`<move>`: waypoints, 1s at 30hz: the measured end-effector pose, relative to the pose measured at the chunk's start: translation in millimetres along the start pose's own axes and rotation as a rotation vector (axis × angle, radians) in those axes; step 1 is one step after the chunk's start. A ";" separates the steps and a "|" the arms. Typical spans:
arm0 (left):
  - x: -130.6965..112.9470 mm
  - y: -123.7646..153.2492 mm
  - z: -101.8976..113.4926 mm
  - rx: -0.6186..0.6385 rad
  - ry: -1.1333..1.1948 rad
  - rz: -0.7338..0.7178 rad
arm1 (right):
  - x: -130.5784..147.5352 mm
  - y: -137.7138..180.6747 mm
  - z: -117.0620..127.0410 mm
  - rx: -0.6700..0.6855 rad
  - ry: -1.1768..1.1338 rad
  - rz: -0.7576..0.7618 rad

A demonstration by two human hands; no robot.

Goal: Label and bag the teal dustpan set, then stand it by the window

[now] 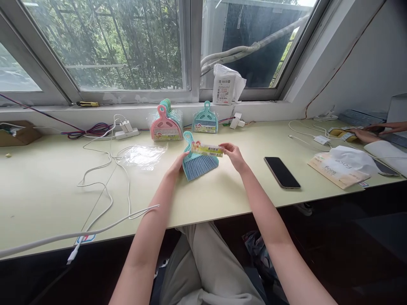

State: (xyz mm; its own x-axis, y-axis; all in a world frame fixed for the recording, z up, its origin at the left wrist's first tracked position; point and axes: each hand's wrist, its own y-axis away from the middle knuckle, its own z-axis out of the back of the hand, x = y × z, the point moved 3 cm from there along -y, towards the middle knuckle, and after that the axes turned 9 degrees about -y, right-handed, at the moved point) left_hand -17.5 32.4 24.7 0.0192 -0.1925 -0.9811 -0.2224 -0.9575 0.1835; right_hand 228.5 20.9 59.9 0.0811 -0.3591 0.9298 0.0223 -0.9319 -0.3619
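Note:
My left hand [177, 164] is closed on the left side of a teal mini dustpan-and-brush set [201, 166], its grey-blue bristles facing me and its handle loop pointing up and away. In my right hand [233, 156] the right end of a printed yellow-green cardboard label [208, 149] is pinched between fingers and thumb. The label lies across the front of the set, below the handle. Behind it, a wrapped teal set [206, 118] and a stack of wrapped sets with a pink one [165, 125] in front lean near the wall.
A crumpled clear plastic bag [144, 156] lies left, near white cables [110, 186] and a power strip [126, 133]. To the right are a black phone [281, 173] and a tissue pack [341, 167]. Another person's hands [365, 136] work at the far right.

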 end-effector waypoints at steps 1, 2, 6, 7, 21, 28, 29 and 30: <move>-0.6 0.8 -0.7 0.023 0.005 -0.011 | -0.5 1.8 -5.1 0.061 -0.015 -0.028; -0.9 1.5 -0.9 0.037 0.007 -0.014 | -1.8 3.3 -9.1 0.101 -0.023 -0.051; -1.5 4.4 -0.4 0.049 -0.001 -0.009 | -8.9 5.1 -17.6 0.169 -0.002 -0.104; -1.9 5.1 -0.6 0.054 0.001 -0.013 | -10.1 5.0 -18.4 0.175 0.005 -0.111; 0.4 3.5 0.1 0.075 -0.028 -0.017 | -2.7 9.5 -17.3 0.248 0.031 -0.155; -3.4 7.5 -1.9 0.103 -0.095 -0.065 | -17.8 6.4 -21.6 0.185 0.344 -0.041; -4.3 8.4 -2.5 0.114 -0.111 -0.078 | -18.1 6.5 -22.6 0.177 0.361 -0.019; -5.1 9.3 -3.2 0.124 -0.126 -0.091 | -18.1 6.5 -23.4 0.167 0.379 0.004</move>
State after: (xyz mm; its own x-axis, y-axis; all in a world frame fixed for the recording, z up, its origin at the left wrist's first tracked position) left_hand -16.5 23.8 31.6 -0.0753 -0.0705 -0.9947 -0.3442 -0.9343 0.0923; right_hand 203.9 20.1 42.3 -0.2906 -0.3850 0.8760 0.1867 -0.9207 -0.3427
